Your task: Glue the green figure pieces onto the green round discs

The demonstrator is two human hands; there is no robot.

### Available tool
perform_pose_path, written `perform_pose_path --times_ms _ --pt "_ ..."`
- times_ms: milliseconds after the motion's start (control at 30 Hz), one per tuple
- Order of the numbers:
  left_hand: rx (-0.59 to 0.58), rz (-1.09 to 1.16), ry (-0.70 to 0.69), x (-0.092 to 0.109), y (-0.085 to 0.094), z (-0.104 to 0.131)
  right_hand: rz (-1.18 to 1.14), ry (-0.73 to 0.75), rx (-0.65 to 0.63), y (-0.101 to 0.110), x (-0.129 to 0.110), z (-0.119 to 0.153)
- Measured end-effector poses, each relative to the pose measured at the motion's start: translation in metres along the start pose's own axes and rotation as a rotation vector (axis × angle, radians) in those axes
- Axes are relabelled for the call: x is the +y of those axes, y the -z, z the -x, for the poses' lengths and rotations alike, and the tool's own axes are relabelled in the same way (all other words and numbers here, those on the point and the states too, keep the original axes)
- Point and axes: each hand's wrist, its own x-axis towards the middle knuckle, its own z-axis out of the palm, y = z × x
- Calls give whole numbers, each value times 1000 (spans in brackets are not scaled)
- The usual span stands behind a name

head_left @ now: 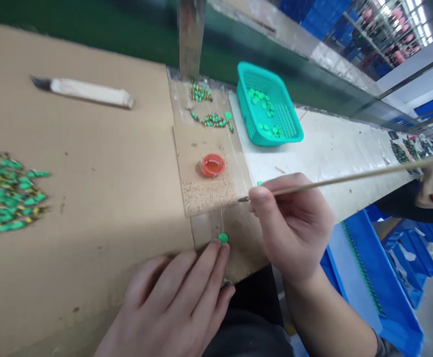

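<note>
My right hand [294,223] pinches a thin paintbrush [335,182] between thumb and fingers. Its long handle slants up to the right, and its dark tip is just above the right edge of a speckled cardboard piece [187,163]. On that piece stands a small red cup [213,165] with reddish, clear-looking contents. With fingers stretched side by side, my left hand [187,292] presses its fingertips onto a small green disc [223,238] near the front edge of the table. Part of the disc is hidden under the fingertips. Something greyish by the left thumb is too unclear to name.
A teal basket [251,119] holds several green discs. Green-and-gold pieces lie in a heap [8,193] on the left cardboard and in small clusters [212,120] farther back. A white-wrapped knife-like tool [86,91] lies behind. Blue bins [372,277] and another person's arm [426,186] are right.
</note>
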Motion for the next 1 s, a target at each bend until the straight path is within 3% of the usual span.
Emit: perform_pose_path --times_ms 133,233,400,767,1000 --pt "76 -21 -2 -4 -6 -5 55 93 -99 -18 7 -45" --pt "110 -29 1 -6 -10 -7 76 112 -139 -31 19 -60" --pt "157 -34 11 -5 -16 -5 88 116 -174 -39 31 -60" --pt "154 -50 0 -7 -17 -5 113 122 -160 -41 34 -59" --pt "127 -30 0 -5 -11 -8 89 118 -85 -31 22 -57"
